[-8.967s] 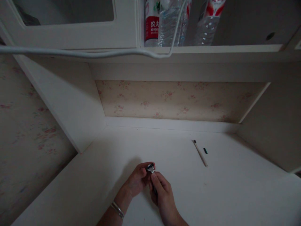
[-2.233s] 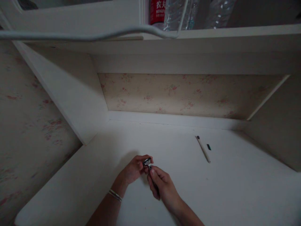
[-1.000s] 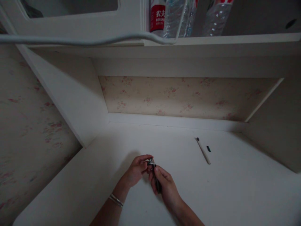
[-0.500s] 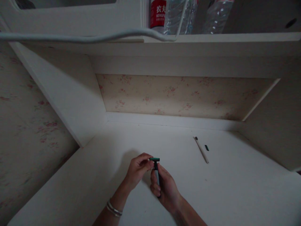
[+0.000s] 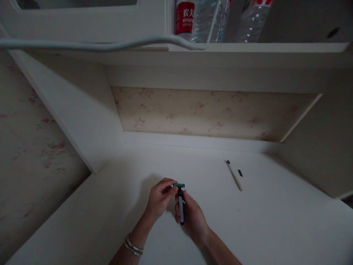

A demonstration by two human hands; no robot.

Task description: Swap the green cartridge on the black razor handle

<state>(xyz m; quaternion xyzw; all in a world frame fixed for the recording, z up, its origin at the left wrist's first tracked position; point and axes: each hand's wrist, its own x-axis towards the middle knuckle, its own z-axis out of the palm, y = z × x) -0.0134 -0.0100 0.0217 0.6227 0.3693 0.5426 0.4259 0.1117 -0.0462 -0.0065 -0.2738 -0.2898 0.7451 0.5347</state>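
Observation:
A razor [image 5: 181, 208] with a grey and black handle and a green-and-black head is held upright over the white desk. My right hand [image 5: 191, 215] is closed around its handle from the right side. With thumb and fingertips, my left hand [image 5: 161, 195] pinches the left end of the razor's head. Silver bangles circle the left wrist. To the right on the desk lies a pale-handled toothbrush [image 5: 234, 176] with a dark head. Beside it rests a small dark, flat piece [image 5: 240, 172], which looks like a razor blade head or its cover.
The white desk [image 5: 264, 228] stretches under both hands, with a side panel [image 5: 79, 117] at the left. Above it, a shelf carries water bottles [image 5: 184, 18], and a white cable [image 5: 110, 46] crosses in front. Floral wallpaper covers the back wall.
The right hand's fingers have shifted, so more of the razor's handle shows. Both hands stay on the razor; the whole view has moved slightly.

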